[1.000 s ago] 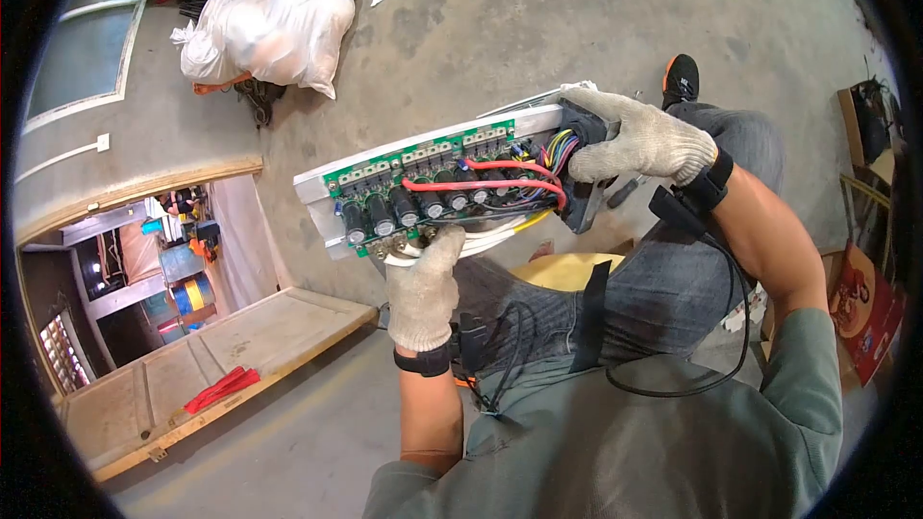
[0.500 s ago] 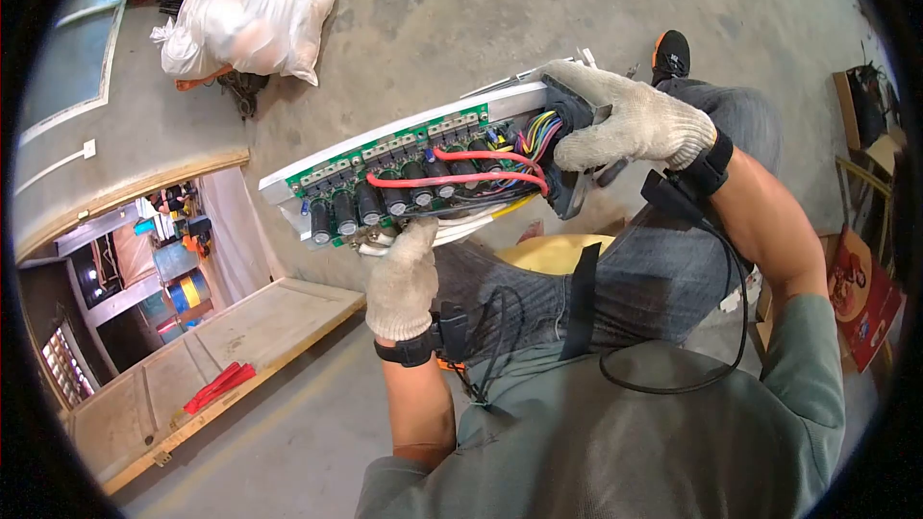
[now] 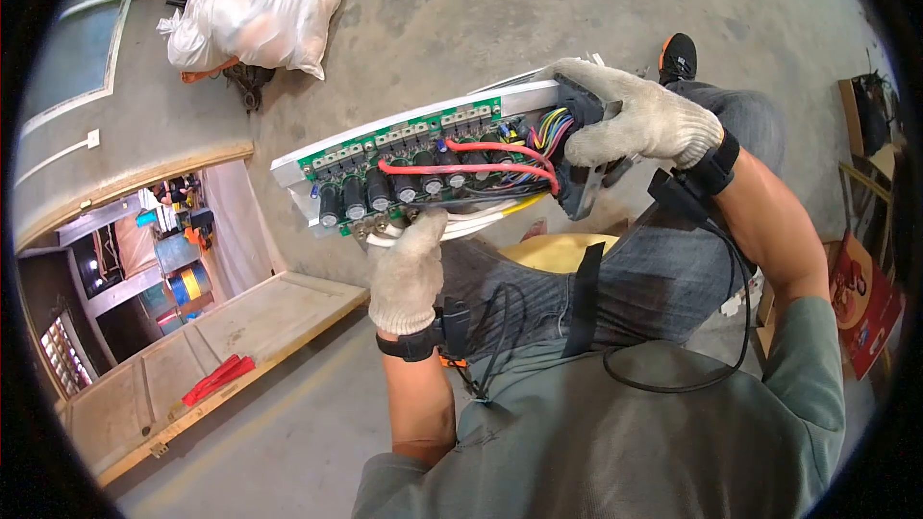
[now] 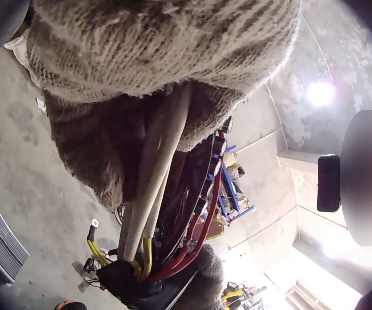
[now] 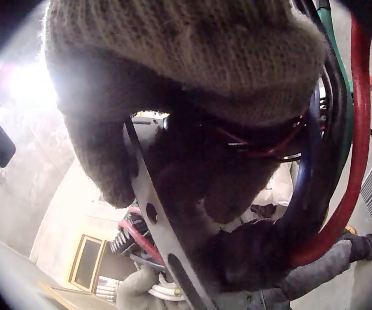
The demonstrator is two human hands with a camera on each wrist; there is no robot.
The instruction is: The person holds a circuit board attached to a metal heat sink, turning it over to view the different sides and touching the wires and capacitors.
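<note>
Both hands wear knitted gloves and hold up a circuit board (image 3: 452, 123) on a silver metal channel (image 3: 529, 96), above the person's lap. A row of black capacitors (image 3: 380, 190) lines the board. Thick red cables (image 3: 481, 174) run over it to a black end piece (image 3: 577, 194). My left hand (image 3: 408, 279) grips the near left edge, where white cables (image 3: 481, 218) pass; in the left wrist view these cables (image 4: 160, 161) run out from under the glove. My right hand (image 3: 644, 117) grips the black end piece, thumb on the near side, fingers over the far edge.
A yellow seat (image 3: 553, 252) shows between the jeans-clad legs. White bags (image 3: 260, 19) lie at the back left. To the left stands a wooden door panel (image 3: 260, 327) with a red cloth (image 3: 218, 380) on it. A red box (image 3: 865, 303) is at far right.
The board swings slightly left and then partly back right, while the whole head view shifts a little. Both hands keep their places on it.
</note>
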